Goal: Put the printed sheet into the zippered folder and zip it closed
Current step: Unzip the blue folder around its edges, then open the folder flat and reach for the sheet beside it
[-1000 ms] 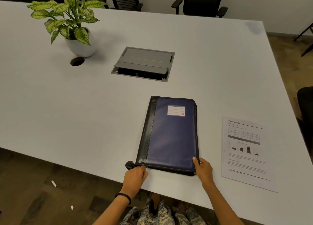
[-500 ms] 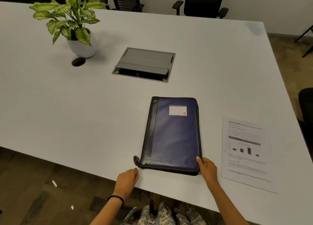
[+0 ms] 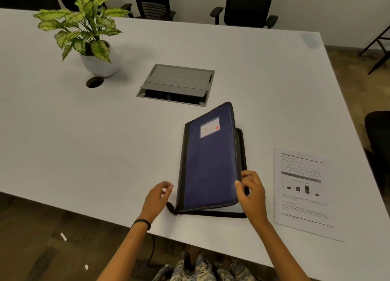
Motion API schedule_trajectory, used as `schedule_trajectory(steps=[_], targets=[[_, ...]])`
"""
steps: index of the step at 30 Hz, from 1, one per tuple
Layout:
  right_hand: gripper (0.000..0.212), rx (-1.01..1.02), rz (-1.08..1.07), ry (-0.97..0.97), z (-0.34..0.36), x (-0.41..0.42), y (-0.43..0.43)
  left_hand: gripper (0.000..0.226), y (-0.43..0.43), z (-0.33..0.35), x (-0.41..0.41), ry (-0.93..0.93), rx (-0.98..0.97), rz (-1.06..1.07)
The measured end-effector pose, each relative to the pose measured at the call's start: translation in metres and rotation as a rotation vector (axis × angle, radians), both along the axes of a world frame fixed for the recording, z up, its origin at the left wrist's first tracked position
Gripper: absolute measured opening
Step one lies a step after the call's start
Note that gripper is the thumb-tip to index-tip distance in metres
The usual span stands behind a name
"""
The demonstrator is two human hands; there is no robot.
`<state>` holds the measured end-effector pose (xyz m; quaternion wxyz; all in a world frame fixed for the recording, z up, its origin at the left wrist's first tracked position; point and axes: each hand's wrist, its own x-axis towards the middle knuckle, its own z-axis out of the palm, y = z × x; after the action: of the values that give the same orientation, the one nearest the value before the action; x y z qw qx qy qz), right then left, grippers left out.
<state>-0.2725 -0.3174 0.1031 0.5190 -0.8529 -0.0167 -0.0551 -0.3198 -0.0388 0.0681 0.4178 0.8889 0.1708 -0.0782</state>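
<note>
At the lower centre of the frame, the right hand (image 3: pixel 250 191) grips the right edge of the zippered folder's (image 3: pixel 207 164) front cover, thumb on top and fingers curled beneath it. The left hand (image 3: pixel 157 198), with a dark band at the wrist, hovers just left of the folder's lower-left corner, fingers loosely half-curled and holding nothing. The folder lies at the centre of the frame near the near edge of the table (image 3: pixel 84 143). Its cover is dark blue with a black spine strip on the left, black zipper edging and a white label carrying a small red mark near the top. The cover is lifted on the right side, hinged at the spine; the lower half lies flat on the table. The printed sheet (image 3: pixel 304 192) lies flat at the right of the frame, just beside the folder, apart from it; it shows text, a table and a small bar chart.

The table is white and matt. A grey cable hatch (image 3: pixel 177 84) sits above centre. A potted plant (image 3: pixel 86 37) in a white pot stands at upper left, next to a round grommet hole (image 3: pixel 94 82). Black office chairs (image 3: pixel 247 6) line the far edge, before a white wall.

Compared with half a second ago, the cover is now raised; then the folder lay closed, with the left hand at the zipper end.
</note>
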Motion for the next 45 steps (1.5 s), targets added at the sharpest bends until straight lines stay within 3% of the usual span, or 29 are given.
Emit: schedule_trajectory(steps=[4,9,12,16,20,23,26,32,45], targets=[[0.017,-0.007,0.177,-0.095,0.025,-0.003,0.03,0.024,-0.016,0.062,0.044,-0.06,-0.374,-0.038],[0.031,-0.088,0.395,-0.148,0.053,-0.01,0.062,0.067,-0.038,0.124,0.076,0.015,-0.537,-0.149],[0.038,-0.156,0.538,-0.158,0.055,-0.013,0.073,0.086,-0.048,0.138,0.087,0.048,-0.405,-0.156],[0.028,-0.208,0.718,-0.112,0.034,-0.013,0.076,0.068,-0.043,0.136,0.094,0.075,0.014,-0.162],[0.032,-0.226,0.495,0.053,-0.02,-0.008,0.054,0.056,-0.039,0.133,0.09,0.044,0.057,-0.15],[0.056,-0.412,0.288,0.262,-0.064,-0.005,0.024,0.057,-0.034,0.134,0.089,0.023,0.014,-0.129],[0.075,-0.657,0.277,0.37,-0.088,-0.008,-0.004,0.055,-0.024,0.135,0.087,0.003,-0.046,-0.121],[0.066,-0.763,0.273,0.297,-0.099,-0.02,-0.029,0.05,0.015,0.135,0.081,-0.046,-0.2,-0.055],[0.053,-0.684,0.126,0.235,-0.093,-0.022,-0.047,0.045,0.123,0.1,0.068,-0.016,-0.198,0.083]])
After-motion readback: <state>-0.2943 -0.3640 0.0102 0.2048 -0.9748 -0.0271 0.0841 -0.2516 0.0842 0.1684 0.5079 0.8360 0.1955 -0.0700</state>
